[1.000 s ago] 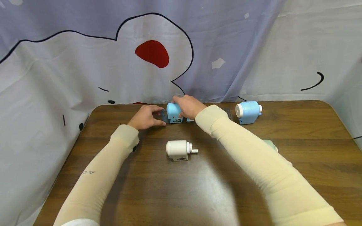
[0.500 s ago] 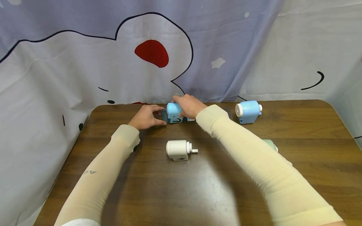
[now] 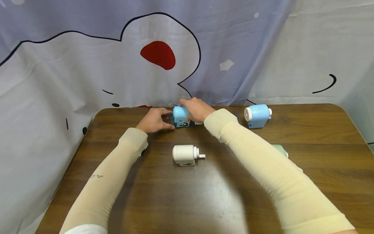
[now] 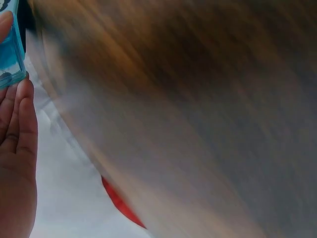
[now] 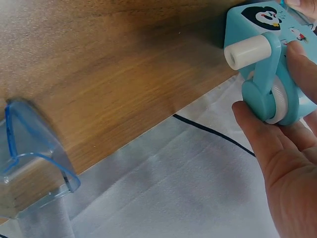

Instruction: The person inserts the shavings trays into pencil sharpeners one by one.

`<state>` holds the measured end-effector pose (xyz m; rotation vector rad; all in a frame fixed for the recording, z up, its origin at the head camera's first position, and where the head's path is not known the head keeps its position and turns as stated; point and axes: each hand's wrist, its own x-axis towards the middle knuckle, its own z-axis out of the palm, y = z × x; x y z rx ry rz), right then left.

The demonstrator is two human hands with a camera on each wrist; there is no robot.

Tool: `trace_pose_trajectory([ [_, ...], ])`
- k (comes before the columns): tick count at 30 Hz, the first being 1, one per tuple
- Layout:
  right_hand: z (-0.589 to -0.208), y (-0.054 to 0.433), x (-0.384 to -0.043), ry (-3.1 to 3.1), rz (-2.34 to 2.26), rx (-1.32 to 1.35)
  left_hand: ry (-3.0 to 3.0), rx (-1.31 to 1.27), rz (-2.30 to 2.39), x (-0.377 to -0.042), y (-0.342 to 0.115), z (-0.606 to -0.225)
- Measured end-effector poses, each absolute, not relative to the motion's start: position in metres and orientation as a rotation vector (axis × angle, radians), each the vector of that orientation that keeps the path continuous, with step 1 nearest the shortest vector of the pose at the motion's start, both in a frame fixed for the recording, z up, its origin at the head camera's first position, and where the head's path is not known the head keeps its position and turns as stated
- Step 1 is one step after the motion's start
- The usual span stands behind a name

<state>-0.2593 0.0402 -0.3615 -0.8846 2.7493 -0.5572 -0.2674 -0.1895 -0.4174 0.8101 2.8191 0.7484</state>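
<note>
At the back of the table, my right hand [image 3: 198, 110] grips a light blue hand-crank pencil sharpener [image 3: 180, 115] with a panda print. Its crank handle [image 5: 247, 52] faces the right wrist camera, and the fingers curl round the crank end of the body. My left hand [image 3: 155, 121] pinches a clear blue shavings tray [image 4: 11, 62] between thumb and fingers, at the sharpener's left end. In the head view little of this tray shows; how far it sits inside the body is hidden.
A cream sharpener [image 3: 183, 156] lies nearer the front. Another blue sharpener [image 3: 258, 115] stands at back right, and a green one [image 3: 280, 150] is partly covered by the right sleeve. A second clear blue tray [image 5: 39, 153] sits near the table's back edge, before the curtain [image 3: 233, 48].
My left hand has shifted slightly right with the clear tray, closer against the sharpener. The right hand and sharpener have hardly moved.
</note>
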Motion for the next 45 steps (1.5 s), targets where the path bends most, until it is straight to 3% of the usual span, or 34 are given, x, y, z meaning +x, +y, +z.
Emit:
trace_pose_trajectory([
  [22, -0.362, 0.042, -0.261, 2.74, -0.565, -0.865, 2.851, 0.835, 0.742, -0.268, -0.175, -0.419],
  [45, -0.363, 0.027, -0.256, 2.769, -0.382, -0.946, 2.797, 0.682, 0.748, -0.265, -0.178, -0.425],
])
